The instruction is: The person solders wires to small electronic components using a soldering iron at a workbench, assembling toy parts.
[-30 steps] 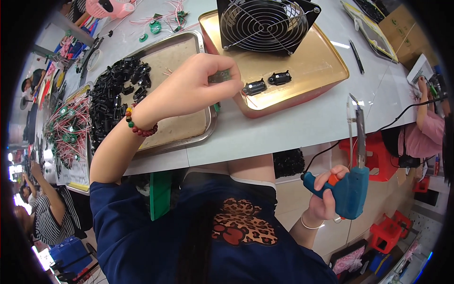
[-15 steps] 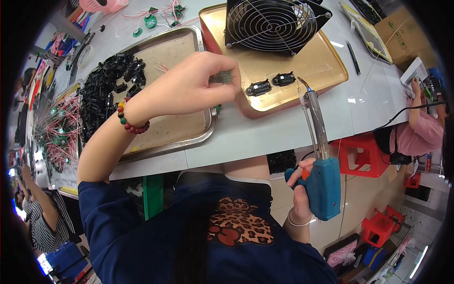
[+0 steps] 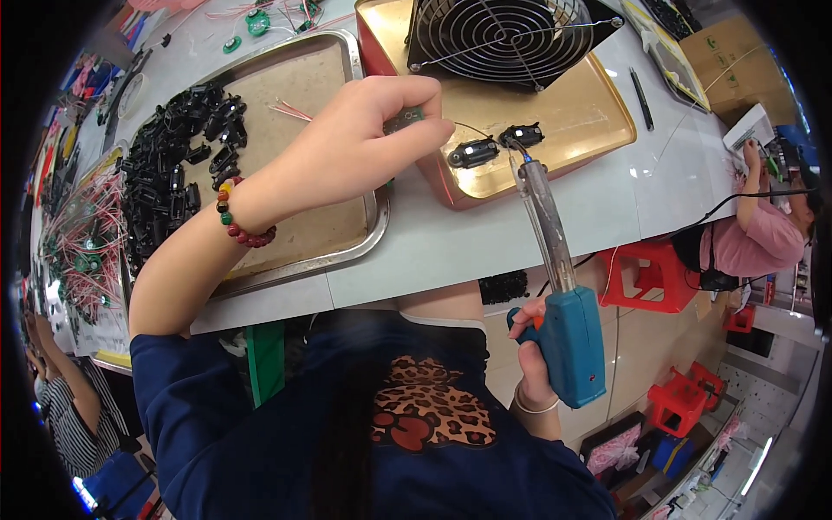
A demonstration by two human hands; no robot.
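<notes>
From where I stand, on the left of the frame wires with small green boards [image 3: 82,251] lie tangled beside a metal tray [image 3: 299,74] bearing a heap of black parts [image 3: 169,173]. None of that has altered.

Near the middle, the left hand [image 3: 381,121] stays pinched, thumb against curled fingers, around a small green board [image 3: 409,115] mostly hidden by the fingers. A thin dark strand [image 3: 472,129] now shows, running from the fingertips toward two black housings, the left one [image 3: 474,153] and the right one [image 3: 523,136]. Both lie on the gold tray [image 3: 598,113], upper centre, below the black fan [image 3: 511,39].

The real change is at the right: a second ago the blue soldering gun [image 3: 576,347] pointed off past the gold tray — now its tip is in among the housings, though I can't tell whether it touches. The right hand [image 3: 535,347] is wrapped around its handle. So tool, strand and housings come together in one spot — the work has closed in there.
</notes>
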